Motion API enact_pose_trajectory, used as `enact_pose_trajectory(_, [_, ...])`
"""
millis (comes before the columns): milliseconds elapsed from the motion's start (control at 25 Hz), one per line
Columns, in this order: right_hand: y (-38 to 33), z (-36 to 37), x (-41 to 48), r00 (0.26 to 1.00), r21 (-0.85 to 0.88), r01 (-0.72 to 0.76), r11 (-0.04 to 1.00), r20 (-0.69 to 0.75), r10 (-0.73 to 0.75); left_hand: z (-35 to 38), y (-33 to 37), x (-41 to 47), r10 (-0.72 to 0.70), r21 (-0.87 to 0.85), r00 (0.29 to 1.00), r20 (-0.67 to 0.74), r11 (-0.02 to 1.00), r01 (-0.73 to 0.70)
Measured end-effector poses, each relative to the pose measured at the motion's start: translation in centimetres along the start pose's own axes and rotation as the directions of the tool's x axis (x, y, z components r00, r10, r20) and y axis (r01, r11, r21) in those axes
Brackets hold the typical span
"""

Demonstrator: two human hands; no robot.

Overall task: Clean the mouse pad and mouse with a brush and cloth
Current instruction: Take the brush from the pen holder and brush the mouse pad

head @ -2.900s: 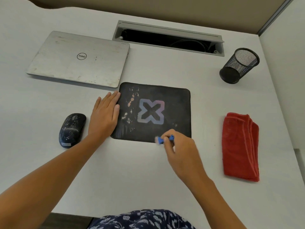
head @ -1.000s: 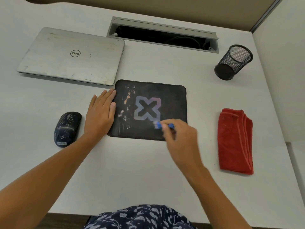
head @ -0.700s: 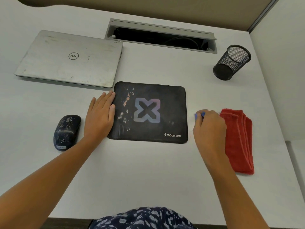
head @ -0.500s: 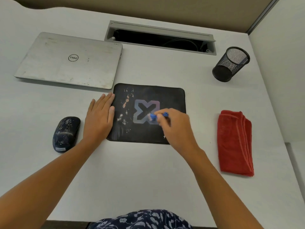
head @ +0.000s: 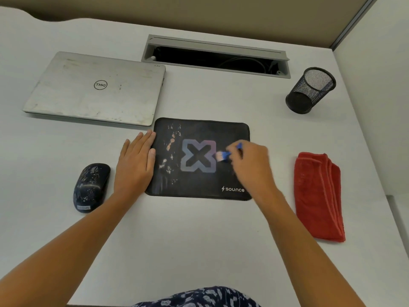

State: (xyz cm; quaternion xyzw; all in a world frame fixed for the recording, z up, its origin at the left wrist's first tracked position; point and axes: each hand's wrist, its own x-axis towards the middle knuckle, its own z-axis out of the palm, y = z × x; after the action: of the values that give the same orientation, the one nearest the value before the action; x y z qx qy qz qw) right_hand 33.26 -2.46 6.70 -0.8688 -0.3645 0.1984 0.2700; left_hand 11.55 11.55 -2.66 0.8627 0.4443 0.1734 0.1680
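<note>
Your brush (head: pixel 224 155) sits at the middle of the frame, pinched between the curled fingers and thumb of your right hand (head: pixel 251 165). Its pale bristles stick out just left of your fingertips, at the right edge of the X logo on the mouse pad (head: pixel 199 131); motion blur hides whether they actually touch the surface. The brush's long axis slants from lower left to upper right, bristles pointing left, and a short blue stub of handle shows above your knuckles. Your left hand (head: pixel 135 167) lies flat, palm down, fingers straight and together and pointing toward the top of the frame. It rests on the desk (head: pixel 199 240) with the thumb side pressed along the pad's left edge. The pad lies centre frame with its long side running left to right, and pale smudges mark its left part. The speckled mouse (head: pixel 91 187) lies left of your left hand, not touching it, its length running top to bottom. The folded red cloth (head: pixel 317 196) lies right of the pad, apart from your right hand.
</note>
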Motion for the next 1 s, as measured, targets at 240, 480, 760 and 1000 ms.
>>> enact_pose_trajectory(240, [0.3,-1.7,0.4,0.999,0.068,0.044,0.997,-0.002,-0.044,0.1,0.0,0.0,0.0,0.006,1.0,0.0,1.0,0.0])
enact_pose_trajectory(480, [1.7,-2.4,0.2,0.97,-0.362,-0.082,0.929,-0.244,-0.009,0.0,0.1,0.0,0.0,0.002,1.0,0.0,1.0,0.0])
enact_pose_trajectory(760, [0.9,-0.8,-0.7,0.967,0.095,0.046,0.994,0.247,-0.068,0.0,0.2,-0.1,0.0,-0.009,1.0,0.0,1.0,0.0])
enact_pose_trajectory(1000, [2.1,-2.8,1.5,1.0,0.074,0.003,0.997,0.002,-0.003,0.0,0.2,0.0,0.004,-0.001,1.0,-0.001,1.0,-0.004])
